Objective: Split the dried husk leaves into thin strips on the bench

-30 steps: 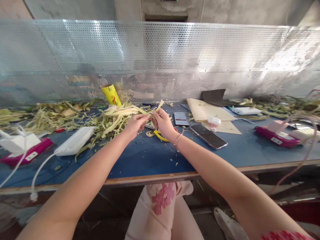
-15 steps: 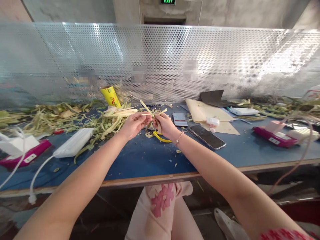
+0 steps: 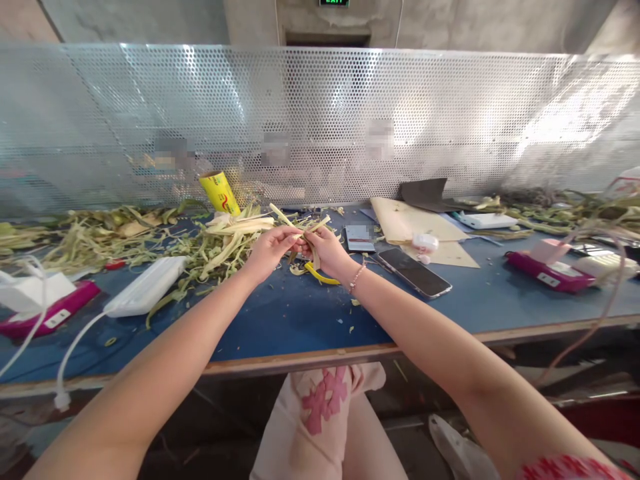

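Pale green plant strips (image 3: 281, 215) stick up and outward from between my two hands, over the middle of the blue table. My left hand (image 3: 273, 252) is closed on the strips, its fingertips pinched close to those of the other hand. My right hand (image 3: 327, 251), with a bracelet at the wrist, also grips them, and one strip hangs down by its fingers. Just below it lies a yellow curved handle (image 3: 321, 275). A heap of pale husks and stems (image 3: 220, 250) is left of my hands.
A yellow tube (image 3: 220, 193) stands behind the heap. To the right are a phone (image 3: 416, 272), a small card (image 3: 360, 238), brown paper (image 3: 405, 223) and a magenta power strip (image 3: 550, 273). At left lies a white power block (image 3: 147, 287). A perforated metal screen (image 3: 320, 127) runs behind.
Both hands have shifted slightly and drawn closer together at the fingertips. The upright strip has moved a little to the left and down with them.
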The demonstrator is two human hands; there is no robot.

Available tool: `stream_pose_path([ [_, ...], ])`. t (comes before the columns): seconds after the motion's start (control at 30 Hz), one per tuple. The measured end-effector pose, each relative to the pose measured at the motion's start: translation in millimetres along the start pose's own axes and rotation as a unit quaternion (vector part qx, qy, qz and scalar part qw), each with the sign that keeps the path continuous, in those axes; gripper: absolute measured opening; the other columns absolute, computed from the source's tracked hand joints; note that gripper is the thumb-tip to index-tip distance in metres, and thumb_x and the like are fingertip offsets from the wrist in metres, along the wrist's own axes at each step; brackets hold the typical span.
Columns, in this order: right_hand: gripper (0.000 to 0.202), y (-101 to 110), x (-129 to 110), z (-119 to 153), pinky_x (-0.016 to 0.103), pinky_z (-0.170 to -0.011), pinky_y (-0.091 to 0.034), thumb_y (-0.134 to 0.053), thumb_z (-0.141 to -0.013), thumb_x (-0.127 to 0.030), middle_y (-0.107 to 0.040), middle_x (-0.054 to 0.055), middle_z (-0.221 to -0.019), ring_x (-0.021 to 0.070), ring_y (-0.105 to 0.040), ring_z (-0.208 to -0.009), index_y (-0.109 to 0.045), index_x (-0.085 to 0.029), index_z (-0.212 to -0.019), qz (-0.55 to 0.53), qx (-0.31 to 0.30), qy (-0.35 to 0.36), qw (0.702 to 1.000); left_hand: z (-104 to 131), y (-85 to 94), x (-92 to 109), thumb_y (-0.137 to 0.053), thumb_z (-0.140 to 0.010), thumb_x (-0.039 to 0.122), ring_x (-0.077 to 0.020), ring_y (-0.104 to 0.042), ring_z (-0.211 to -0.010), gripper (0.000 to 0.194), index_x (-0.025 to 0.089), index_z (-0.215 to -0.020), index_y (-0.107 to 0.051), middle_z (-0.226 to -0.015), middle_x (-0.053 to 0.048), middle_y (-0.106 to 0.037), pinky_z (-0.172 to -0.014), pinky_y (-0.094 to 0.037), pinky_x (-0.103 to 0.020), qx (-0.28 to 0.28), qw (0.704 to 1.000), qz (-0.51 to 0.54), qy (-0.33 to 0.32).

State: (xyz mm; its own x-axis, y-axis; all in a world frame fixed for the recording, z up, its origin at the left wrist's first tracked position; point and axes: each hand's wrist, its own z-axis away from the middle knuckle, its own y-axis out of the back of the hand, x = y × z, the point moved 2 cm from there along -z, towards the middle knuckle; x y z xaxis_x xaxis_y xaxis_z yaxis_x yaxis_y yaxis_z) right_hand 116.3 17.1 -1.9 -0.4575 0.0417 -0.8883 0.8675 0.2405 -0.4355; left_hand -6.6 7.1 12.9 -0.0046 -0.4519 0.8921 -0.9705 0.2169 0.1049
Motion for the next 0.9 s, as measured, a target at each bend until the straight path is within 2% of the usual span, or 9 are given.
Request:
stream_pose_path([
  [0.2, 0.012, 2, 3, -2, 0.015, -0.046, -0.039, -0.057, -0.073, -0.021, -0.049, -0.008, -0.050, 0.0042, -0.048, -0.046, -0.045, -0.018, -0.071, 0.044, 0.002, 0.036, 0.998, -2, 3.0, -8, -0.066, -0.064, 0.048, -0.0098, -0.055, -0.062, 0.034, 0.016, -0.070, -0.057, -0.064, 0.001, -0.058, -0.065, -0.046, -0.024, -0.014, 0.999, -0.031, -0.008],
  [0.3, 0.010, 3, 2, -2, 0.015, -0.043, -0.034, -0.055, -0.072, -0.020, -0.049, -0.008, -0.051, 0.0038, -0.044, -0.043, -0.045, -0.018, -0.071, 0.066, 0.002, 0.075, 0.995, -2, 2.2, -8, -0.065, -0.065, 0.048, -0.0099, -0.055, -0.063, 0.034, 0.016, -0.068, -0.055, -0.064, 0.002, -0.056, -0.067, -0.047, -0.024, -0.014, 0.999, -0.041, 0.007],
  [0.43, 0.008, 3, 2, -3, 0.016, -0.041, -0.029, -0.051, -0.073, -0.017, -0.045, -0.009, -0.049, 0.0038, -0.037, -0.040, -0.044, -0.018, -0.069, 0.091, -0.003, 0.105, 0.990, 0, 0.2, -5, -0.063, -0.065, 0.052, -0.0099, -0.053, -0.058, 0.037, 0.016, -0.068, -0.053, -0.061, 0.002, -0.054, -0.061, -0.046, -0.024, -0.009, 0.997, -0.071, 0.022],
  [0.63, 0.007, 5, 1, -3, 0.018, -0.046, -0.031, -0.054, -0.071, -0.020, -0.048, -0.007, -0.056, 0.0048, -0.039, -0.047, -0.049, -0.018, -0.067, 0.154, -0.031, 0.143, 0.977, -1, 2.2, -6, -0.064, -0.067, 0.048, -0.0100, -0.055, -0.061, 0.034, 0.017, -0.067, -0.050, -0.063, 0.002, -0.056, -0.062, -0.045, -0.022, 0.029, 0.995, -0.080, 0.043],
  [0.8, 0.008, 5, -1, -3, 0.021, -0.059, -0.038, -0.050, -0.071, -0.018, -0.054, -0.004, -0.062, 0.0086, -0.046, -0.059, -0.058, -0.018, -0.069, 0.261, -0.068, 0.193, 0.943, 3, -6.0, -5, -0.064, -0.068, 0.043, -0.0114, -0.059, -0.068, 0.031, 0.017, -0.071, -0.048, -0.072, 0.002, -0.058, -0.064, -0.048, -0.025, 0.048, 0.989, 0.034, 0.136],
  [0.9, 0.016, 5, -1, -2, 0.025, -0.067, -0.040, -0.047, -0.073, -0.016, -0.054, -0.003, -0.062, 0.0112, -0.049, -0.066, -0.060, -0.018, -0.064, 0.333, -0.095, 0.235, 0.908, 4, -9.8, -4, -0.066, -0.067, 0.040, -0.0116, -0.058, -0.068, 0.030, 0.016, -0.072, -0.050, -0.070, 0.002, -0.057, -0.066, -0.049, -0.027, 0.060, 0.984, 0.082, 0.149],
])
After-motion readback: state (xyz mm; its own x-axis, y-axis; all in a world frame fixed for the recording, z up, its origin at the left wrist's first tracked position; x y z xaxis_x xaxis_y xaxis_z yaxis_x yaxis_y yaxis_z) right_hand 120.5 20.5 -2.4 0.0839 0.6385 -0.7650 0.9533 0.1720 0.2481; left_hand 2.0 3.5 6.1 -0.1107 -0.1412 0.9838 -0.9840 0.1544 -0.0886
